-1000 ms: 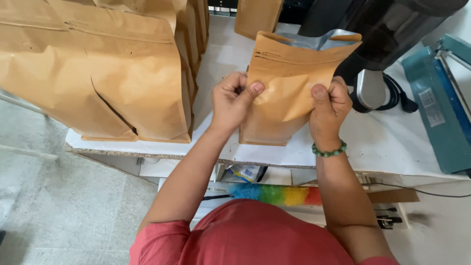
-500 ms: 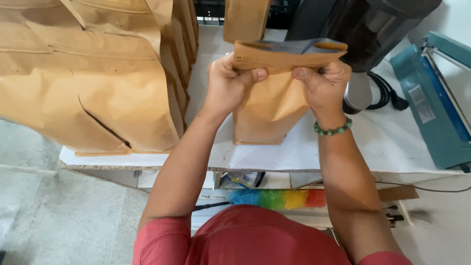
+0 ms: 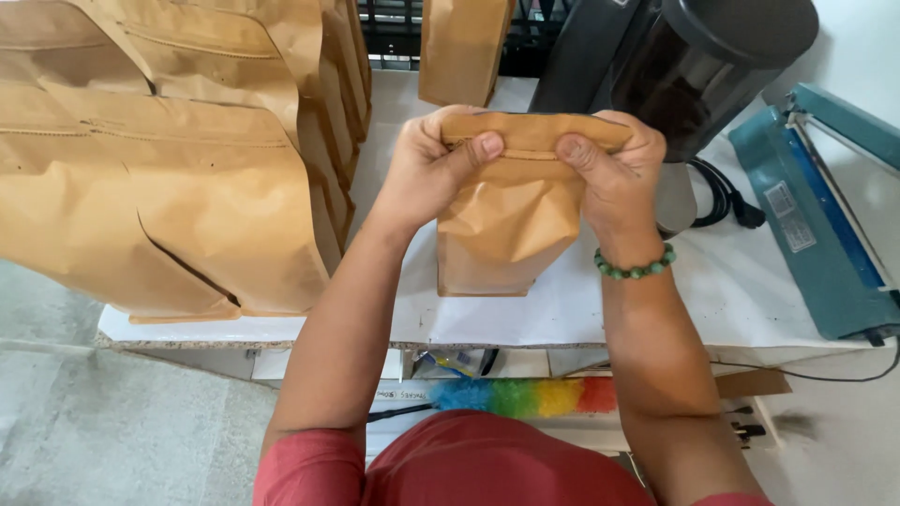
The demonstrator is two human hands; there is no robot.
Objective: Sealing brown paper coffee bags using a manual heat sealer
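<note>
My left hand point(image 3: 427, 173) and right hand point(image 3: 614, 173) pinch paper bag point(image 3: 511, 220) top — thumbs pressed along seal, bag bottom on table point(image 3: 581, 309) below fingers.

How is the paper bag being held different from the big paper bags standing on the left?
The held bag is much smaller than the big bags. It is pinched along its top by the left hand and right hand, while the big bags stand untouched in a row. The nearest big bag shows a slit-like gap low on its front; the held bag shows none. All are brown paper with a strip across the top.
</note>
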